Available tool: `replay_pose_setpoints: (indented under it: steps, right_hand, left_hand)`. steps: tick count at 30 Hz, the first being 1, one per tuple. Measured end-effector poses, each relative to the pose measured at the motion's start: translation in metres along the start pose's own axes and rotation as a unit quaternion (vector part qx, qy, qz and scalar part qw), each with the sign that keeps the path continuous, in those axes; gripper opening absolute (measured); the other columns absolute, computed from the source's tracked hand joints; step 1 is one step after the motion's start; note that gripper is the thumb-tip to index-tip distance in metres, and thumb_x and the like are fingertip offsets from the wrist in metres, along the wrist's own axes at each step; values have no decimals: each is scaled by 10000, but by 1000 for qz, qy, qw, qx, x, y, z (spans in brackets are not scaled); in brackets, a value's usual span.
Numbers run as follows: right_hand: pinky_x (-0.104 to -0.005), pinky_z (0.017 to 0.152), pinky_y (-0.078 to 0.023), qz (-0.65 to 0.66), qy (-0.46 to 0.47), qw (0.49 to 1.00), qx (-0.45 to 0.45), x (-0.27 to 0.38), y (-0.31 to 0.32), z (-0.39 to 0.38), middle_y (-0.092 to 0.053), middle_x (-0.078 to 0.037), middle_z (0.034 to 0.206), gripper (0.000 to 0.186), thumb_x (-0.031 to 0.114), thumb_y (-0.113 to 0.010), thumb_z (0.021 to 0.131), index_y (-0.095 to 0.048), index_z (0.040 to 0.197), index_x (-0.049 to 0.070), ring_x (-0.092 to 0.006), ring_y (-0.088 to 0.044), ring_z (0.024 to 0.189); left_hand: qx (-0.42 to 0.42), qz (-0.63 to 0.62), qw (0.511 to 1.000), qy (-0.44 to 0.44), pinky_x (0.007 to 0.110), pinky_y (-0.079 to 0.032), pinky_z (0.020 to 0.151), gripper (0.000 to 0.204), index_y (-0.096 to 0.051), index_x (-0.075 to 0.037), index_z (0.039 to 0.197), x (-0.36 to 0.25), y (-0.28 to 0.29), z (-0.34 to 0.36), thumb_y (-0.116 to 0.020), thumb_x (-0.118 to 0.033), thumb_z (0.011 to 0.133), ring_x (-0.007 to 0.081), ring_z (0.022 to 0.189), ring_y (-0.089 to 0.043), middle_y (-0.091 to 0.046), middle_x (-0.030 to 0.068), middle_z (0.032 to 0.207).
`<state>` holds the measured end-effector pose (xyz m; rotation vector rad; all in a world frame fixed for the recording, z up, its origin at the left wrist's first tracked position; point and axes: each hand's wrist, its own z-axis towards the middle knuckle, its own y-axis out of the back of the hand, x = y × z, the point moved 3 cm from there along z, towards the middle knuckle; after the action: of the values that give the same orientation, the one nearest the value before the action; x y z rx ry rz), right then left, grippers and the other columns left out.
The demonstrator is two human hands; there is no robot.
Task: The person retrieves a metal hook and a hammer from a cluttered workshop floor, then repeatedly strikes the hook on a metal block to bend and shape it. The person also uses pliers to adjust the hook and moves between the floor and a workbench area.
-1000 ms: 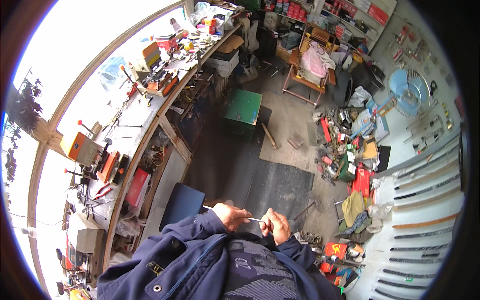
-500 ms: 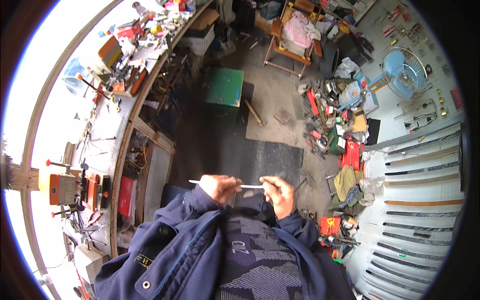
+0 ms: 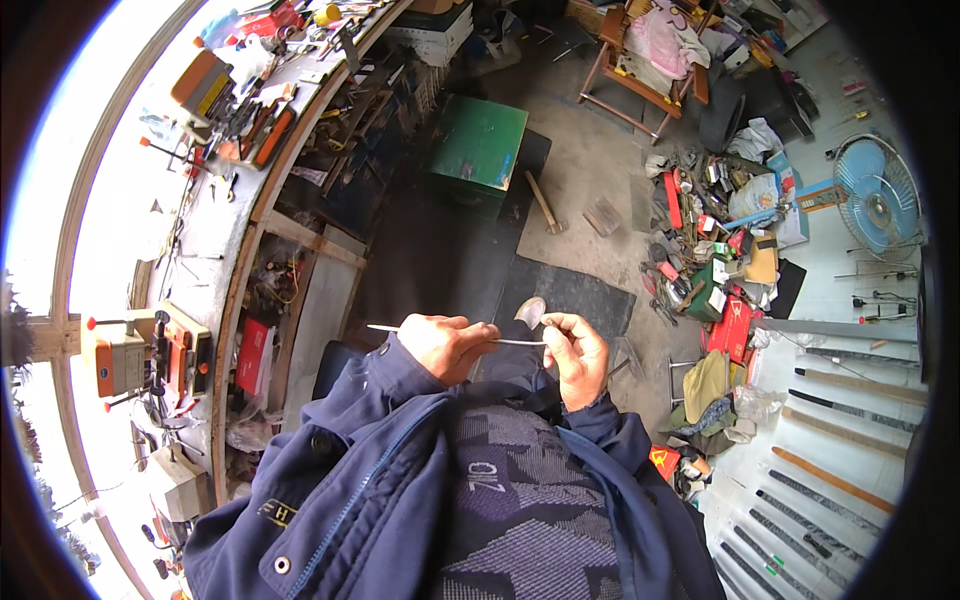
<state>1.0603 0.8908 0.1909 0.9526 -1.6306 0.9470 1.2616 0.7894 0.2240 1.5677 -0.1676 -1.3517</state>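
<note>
A thin, pale rod-like strip (image 3: pixel 518 343) spans the gap between my hands in front of my chest. My left hand (image 3: pixel 445 348) is closed around it, and the narrow tip sticks out past the wrist on the left. At the other end, my right hand (image 3: pixel 577 360) pinches the strip between thumb and fingers. Whether it is a wire, a cord or a tube cannot be made out. Below the strip, the toe of a light shoe (image 3: pixel 531 310) shows on the floor.
On the left runs a cluttered workbench (image 3: pixel 222 255) with orange-and-cream machines (image 3: pixel 118 362). Ahead stand a green box (image 3: pixel 480 140), a hammer (image 3: pixel 543 203) and a wooden chair (image 3: pixel 640 80). Piled tools, a red box (image 3: pixel 733 325), a blue fan (image 3: pixel 878 200) and hanging strips (image 3: pixel 835 475) occupy the right.
The view has turned, so the bench's surroundings, green box and fan sit differently, and a shoe has come into sight. Both hands keep hold of the pale strip, still held across my front.
</note>
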Motion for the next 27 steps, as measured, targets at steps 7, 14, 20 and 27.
replay_pose_setpoints:
  steps: [7, 14, 20, 27]
  right_hand:
    - [-206, 536, -445, -69, 12, 997, -19, 29, 90, 73, -609, 23, 775, 105, 122, -675, 982, -654, 978, 19, -40, -534, 592]
    - [-219, 558, -437, -186, 121, 974, -34, 59, 161, 116, -617, 39, 676, 128, 123, -703, 958, -654, 901, 19, -19, -535, 602]
    - [-272, 611, -507, -156, 106, 981, -34, 67, 216, 120, -685, -57, 717, 158, 158, -728, 942, -658, 894, 24, -93, -639, 649]
    - [-228, 548, -361, -2, 93, 995, -43, 51, 258, 92, -520, 64, 651, 161, 128, -674, 967, -620, 850, 31, -16, -437, 621]
  left_hand:
    - [44, 10, 999, -5, 363, -569, 612, 166, -759, -102, 1029, -27, -31, 116, -713, -204, 905, 279, 675, -697, -704, 97, 767]
    - [75, 27, 997, 7, 364, -575, 634, 178, -763, -102, 1026, -58, -58, 194, -705, -221, 907, 283, 705, -711, -730, 102, 814]
    - [95, 35, 993, -54, 382, -564, 633, 169, -734, -147, 1041, -81, -81, 245, -669, -239, 915, 270, 694, -693, -682, 84, 744]
    - [206, 118, 967, -89, 393, -549, 611, 154, -754, -145, 994, -103, -112, 281, -717, -249, 888, 297, 665, -684, -682, 97, 718]
